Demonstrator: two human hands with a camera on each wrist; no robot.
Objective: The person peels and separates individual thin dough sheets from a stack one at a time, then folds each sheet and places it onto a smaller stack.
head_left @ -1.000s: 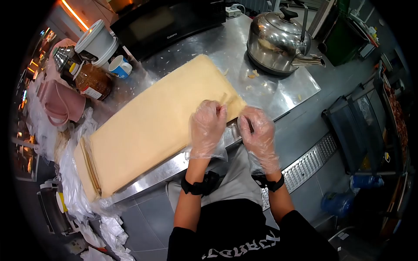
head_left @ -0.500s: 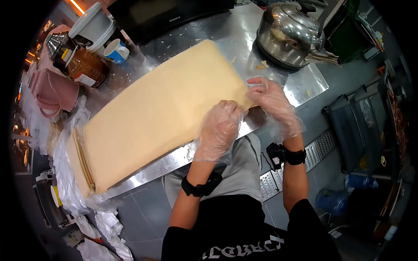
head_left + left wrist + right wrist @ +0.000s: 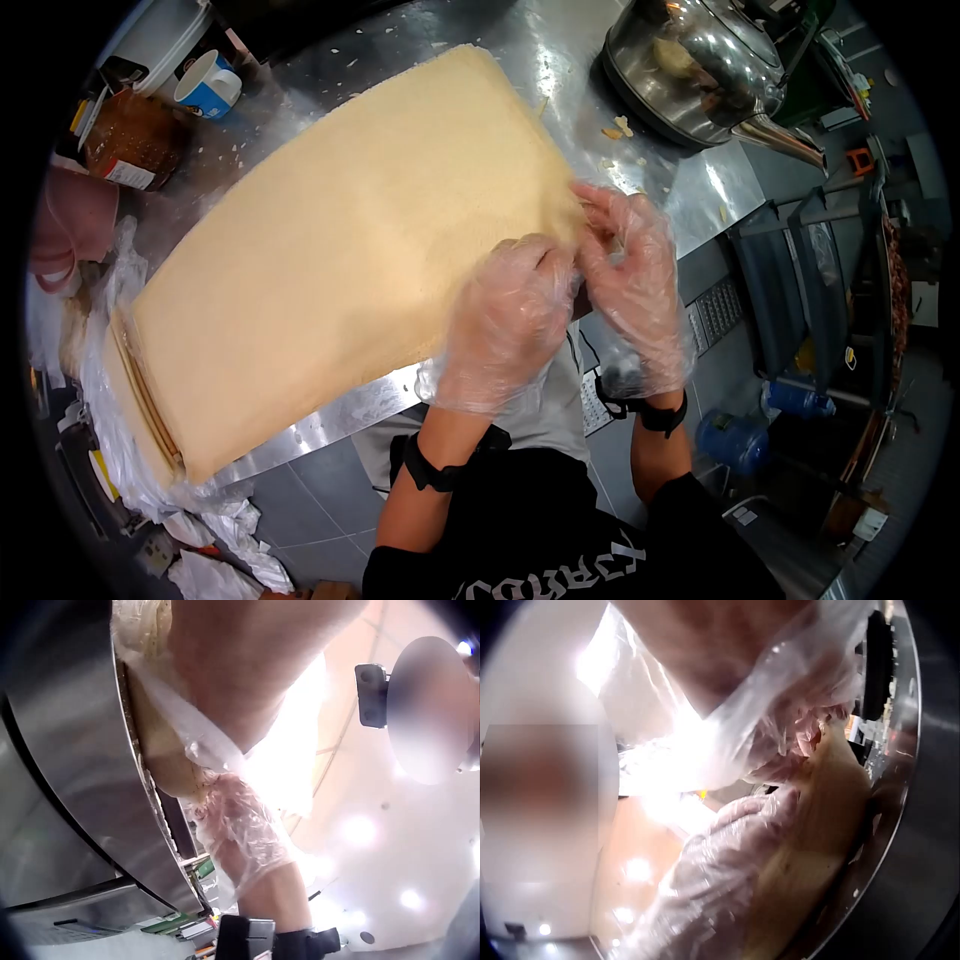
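Observation:
A large, pale yellow rectangular sheet (image 3: 340, 210), soft-looking and thick, lies across the metal table. Both hands wear clear plastic gloves and meet at its right corner, close to the table's near edge. My left hand (image 3: 510, 325) grips the sheet's edge there with curled fingers. Right beside it, my right hand (image 3: 635, 280) pinches the corner between thumb and fingers, slightly blurred. From the right wrist view, the sheet's side (image 3: 817, 832) shows under both sets of fingertips. Along its far left end runs a folded, layered strip (image 3: 145, 395).
A steel kettle (image 3: 700, 70) stands at the back right, with small yellow scraps (image 3: 620, 127) near it. At the back left are a blue-and-white cup (image 3: 208, 85), a brown jar (image 3: 135, 140) and a pink pitcher (image 3: 75, 220). Clear plastic wrap (image 3: 105, 350) hangs off the left side.
My left hand has moved right along the near edge to the corner. The right hand reached up with spread fingers, then closed in beside it. The head view has shifted closer to the sheet.

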